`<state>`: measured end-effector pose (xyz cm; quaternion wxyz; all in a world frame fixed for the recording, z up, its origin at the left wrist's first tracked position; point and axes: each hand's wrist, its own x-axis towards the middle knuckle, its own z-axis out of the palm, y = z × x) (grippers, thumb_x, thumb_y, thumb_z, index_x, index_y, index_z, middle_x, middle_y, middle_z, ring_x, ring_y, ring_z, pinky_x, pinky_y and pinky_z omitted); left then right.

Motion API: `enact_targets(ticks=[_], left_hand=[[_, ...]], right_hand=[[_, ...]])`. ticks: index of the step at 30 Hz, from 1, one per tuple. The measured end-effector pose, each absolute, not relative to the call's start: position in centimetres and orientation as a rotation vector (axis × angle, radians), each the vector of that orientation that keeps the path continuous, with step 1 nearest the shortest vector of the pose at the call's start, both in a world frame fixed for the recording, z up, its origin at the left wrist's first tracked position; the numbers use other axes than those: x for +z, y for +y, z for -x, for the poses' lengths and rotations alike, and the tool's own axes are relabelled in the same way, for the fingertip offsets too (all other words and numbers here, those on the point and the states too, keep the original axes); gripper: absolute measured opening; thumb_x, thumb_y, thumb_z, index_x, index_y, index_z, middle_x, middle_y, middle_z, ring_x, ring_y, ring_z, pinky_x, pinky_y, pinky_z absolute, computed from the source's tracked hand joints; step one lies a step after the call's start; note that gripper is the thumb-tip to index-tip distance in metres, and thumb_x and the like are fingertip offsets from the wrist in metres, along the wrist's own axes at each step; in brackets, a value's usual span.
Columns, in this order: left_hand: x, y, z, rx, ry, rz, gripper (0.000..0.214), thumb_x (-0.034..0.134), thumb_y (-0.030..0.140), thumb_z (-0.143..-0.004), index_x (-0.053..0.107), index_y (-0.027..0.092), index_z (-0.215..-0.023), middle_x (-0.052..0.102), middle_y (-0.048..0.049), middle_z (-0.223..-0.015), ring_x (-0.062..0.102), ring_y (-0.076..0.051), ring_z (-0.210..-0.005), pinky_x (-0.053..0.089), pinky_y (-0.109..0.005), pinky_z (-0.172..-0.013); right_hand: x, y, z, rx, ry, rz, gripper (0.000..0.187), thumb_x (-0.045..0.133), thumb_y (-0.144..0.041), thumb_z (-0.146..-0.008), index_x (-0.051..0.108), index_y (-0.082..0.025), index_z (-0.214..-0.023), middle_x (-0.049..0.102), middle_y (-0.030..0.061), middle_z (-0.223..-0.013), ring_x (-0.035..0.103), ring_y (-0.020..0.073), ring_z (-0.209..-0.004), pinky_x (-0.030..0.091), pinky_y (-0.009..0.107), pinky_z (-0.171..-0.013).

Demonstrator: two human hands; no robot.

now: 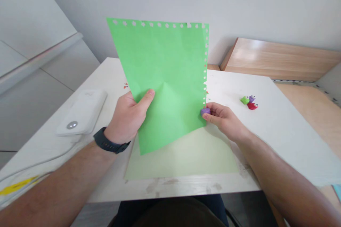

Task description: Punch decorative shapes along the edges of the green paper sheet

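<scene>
A sheet of green paper [170, 64] is held up over the table, with a row of small punched holes along its top edge and another down its right edge. My left hand [130, 113] grips its lower left side, thumb in front and fingers behind. At the lower right edge, my right hand [225, 118] pinches a small purple paper punch [205, 112] that sits on the sheet's edge, just below the last holes. Beneath lies a pale green sheet [186, 159], flat on the table.
On the white table [282, 138], three small punches [250, 102] in green, purple and red stand together at the right. A white power bank [82, 111] with a cable [58, 156] lies at the left. Red paper bits [125, 86] are scattered behind the sheet. A wooden panel [279, 58] stands at the back right.
</scene>
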<state>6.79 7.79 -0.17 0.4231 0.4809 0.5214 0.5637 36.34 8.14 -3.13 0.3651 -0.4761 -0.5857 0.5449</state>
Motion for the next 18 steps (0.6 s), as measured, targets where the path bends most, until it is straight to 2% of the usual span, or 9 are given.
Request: enact_targets(ticks=[6,12,18], left_hand=[[-0.06,7.74,-6.88,1.428,1.297,-1.199,0.043,0.075,0.050,-0.094,0.077,0.027,-0.130,0.079,-0.0046,-0.128,0.065,-0.030,-0.136,0.047,-0.050,-0.123],[0.04,7.69,-6.91,1.397,1.322,-1.171,0.040,0.076,0.054,-0.091,0.080,0.026,-0.120,0.080,-0.0057,-0.123,0.069,-0.035,-0.129,0.053,-0.054,-0.117],[0.28,7.47,-7.03,1.371,1.359,-1.175,0.039,0.075,0.054,-0.091,0.080,0.026,-0.118,0.080,-0.0061,-0.124,0.072,-0.034,-0.122,0.056,-0.052,-0.113]], right_hand=[[-3.45,8.12,-36.47,1.400,-1.525,1.222,0.031,0.079,-0.039,-0.087,0.070,-0.019,-0.110,0.067,0.0031,-0.096,0.058,0.0184,-0.087,0.043,0.034,-0.082],[-3.11,8.04,-36.28,1.333,-1.485,1.236,0.032,0.081,-0.040,-0.085,0.069,-0.019,-0.107,0.067,0.0025,-0.093,0.058,0.0178,-0.084,0.044,0.034,-0.080],[-2.95,8.06,-36.18,1.349,-1.494,1.255,0.032,0.082,-0.041,-0.084,0.069,-0.019,-0.102,0.067,0.0017,-0.089,0.057,0.0171,-0.081,0.043,0.033,-0.076]])
